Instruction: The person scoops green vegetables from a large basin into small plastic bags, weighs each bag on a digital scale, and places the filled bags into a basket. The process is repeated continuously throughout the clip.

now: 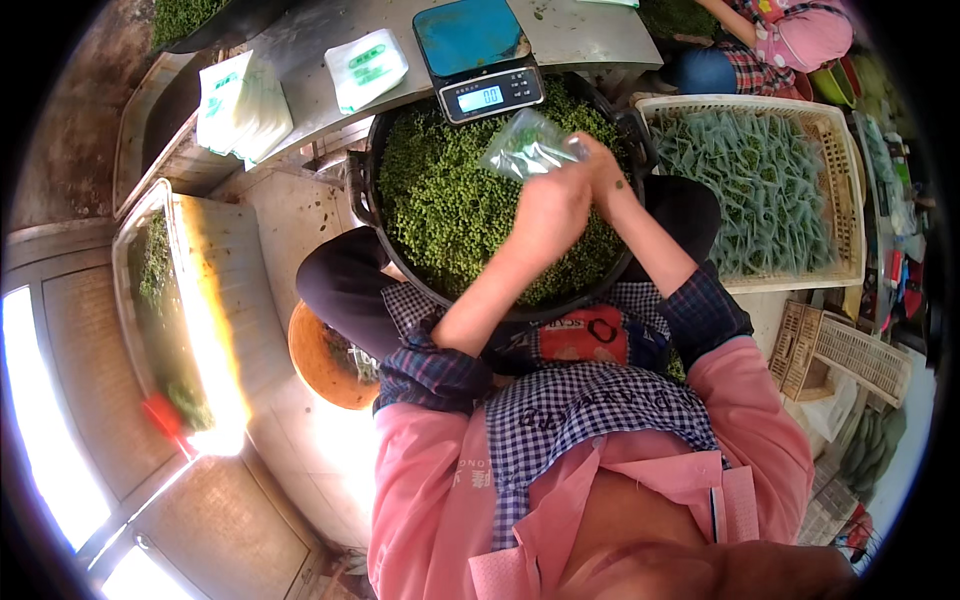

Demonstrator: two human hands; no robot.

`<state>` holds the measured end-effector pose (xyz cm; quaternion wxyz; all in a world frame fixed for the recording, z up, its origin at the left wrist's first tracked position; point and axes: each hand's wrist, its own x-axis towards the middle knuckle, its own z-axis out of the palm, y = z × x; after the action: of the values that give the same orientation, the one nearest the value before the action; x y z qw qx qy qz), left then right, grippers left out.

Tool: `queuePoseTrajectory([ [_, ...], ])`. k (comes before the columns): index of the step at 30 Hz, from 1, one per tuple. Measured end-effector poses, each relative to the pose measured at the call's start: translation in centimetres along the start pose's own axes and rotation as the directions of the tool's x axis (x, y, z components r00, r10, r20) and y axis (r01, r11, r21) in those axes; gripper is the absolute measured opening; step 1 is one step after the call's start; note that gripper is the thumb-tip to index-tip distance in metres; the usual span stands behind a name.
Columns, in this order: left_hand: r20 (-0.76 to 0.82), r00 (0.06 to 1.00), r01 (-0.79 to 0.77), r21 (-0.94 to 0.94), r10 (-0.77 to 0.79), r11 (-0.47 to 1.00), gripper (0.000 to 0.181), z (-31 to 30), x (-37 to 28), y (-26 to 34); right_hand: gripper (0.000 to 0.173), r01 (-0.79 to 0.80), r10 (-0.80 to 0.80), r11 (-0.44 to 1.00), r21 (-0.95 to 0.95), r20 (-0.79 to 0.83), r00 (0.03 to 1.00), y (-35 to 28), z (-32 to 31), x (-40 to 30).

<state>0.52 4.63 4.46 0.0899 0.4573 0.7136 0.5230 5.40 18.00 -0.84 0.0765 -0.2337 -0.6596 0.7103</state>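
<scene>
A small clear plastic bag (pixel 525 144) with some green matter in it hangs over a large black tub (pixel 409 274). The tub is full of loose green berries on stems (pixel 450 195), which look like green peppercorns. My right hand (pixel 598 166) grips the bag at its near right end. Close against it, my left hand (pixel 553 208) is closed at the same end of the bag, its fingertips partly hidden. Just beyond the bag, a digital scale (pixel 491 94) with a blue platform reads zero, its front overhanging the tub.
Two stacks of printed plastic bags (pixel 366 69) (pixel 241 109) lie on the metal table (pixel 585 34). At right, a cream plastic crate (pixel 847 225) holds many filled bags. An orange basin (pixel 315 367) stands by my left knee. Another person (pixel 802 37) sits at far right.
</scene>
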Motion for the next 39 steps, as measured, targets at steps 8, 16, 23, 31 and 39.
queuePoseTrajectory([
  [8,-0.038,0.887,0.428,-0.304,-0.46,0.851,0.023,-6.0,2.1,-3.7,0.041,-0.025,0.047,0.991,-0.132,0.167,0.985,-5.3,-1.4,-1.3],
  [16,0.011,0.821,0.38,-0.757,-0.571,0.531,0.023,-9.5,2.1,-5.6,0.024,0.403,-0.241,0.627,-0.666,0.326,0.914,-1.6,6.2,-1.8],
  [23,0.026,0.797,0.448,-0.696,-0.604,0.561,0.024,-9.5,0.1,-6.3,0.012,0.493,-0.303,0.521,-0.697,0.388,0.87,0.1,8.6,-2.2],
  [31,0.072,0.833,0.478,-0.592,-0.548,0.649,0.024,-7.5,-0.4,-5.2,0.011,0.138,-0.067,0.949,-0.283,0.249,0.966,-10.6,3.8,-4.2],
  [39,0.073,0.83,0.486,-0.582,-0.553,0.652,0.025,-7.6,-0.4,-5.3,0.034,0.276,-0.195,0.783,-0.558,0.202,0.96,-10.2,4.2,-1.0],
])
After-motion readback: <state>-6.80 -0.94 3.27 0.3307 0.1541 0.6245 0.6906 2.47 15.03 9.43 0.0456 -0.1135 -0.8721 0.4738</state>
